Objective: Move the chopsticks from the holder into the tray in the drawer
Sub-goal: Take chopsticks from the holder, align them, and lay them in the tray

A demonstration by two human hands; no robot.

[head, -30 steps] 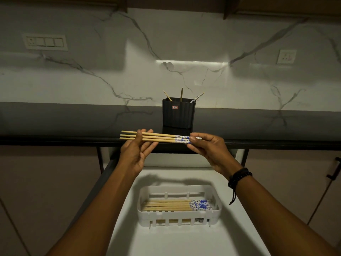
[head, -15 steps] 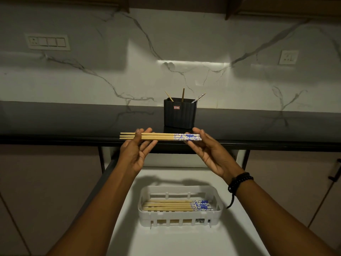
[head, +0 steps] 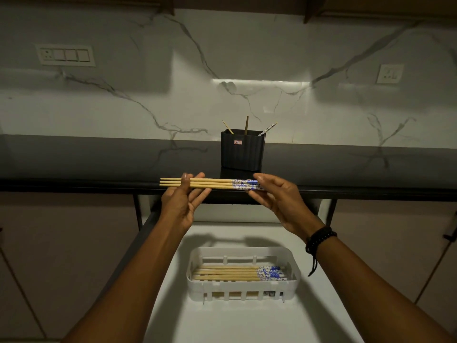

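Note:
A bundle of three wooden chopsticks (head: pixel 212 183) with blue-and-white patterned ends lies level between my hands, above the counter's front edge. My left hand (head: pixel 181 203) pinches the plain ends, thumb over the top. My right hand (head: pixel 277 200) pinches the patterned ends between thumb and fingers. Behind them the black holder (head: pixel 242 152) stands on the dark counter with three chopsticks sticking out of it. Below, in the open drawer, a white slotted tray (head: pixel 243 290) holds several chopsticks laid side by side, patterned ends to the right.
The drawer's white floor (head: pixel 247 325) stretches around the tray. The dark counter (head: pixel 99 159) runs left and right under a marble wall. Cabinet fronts flank the drawer; a black handle (head: pixel 451 233) shows at the right.
The bundle has been squared up so the chopsticks lie even and level. My right hand shifted along the patterned ends. The view tilted slightly.

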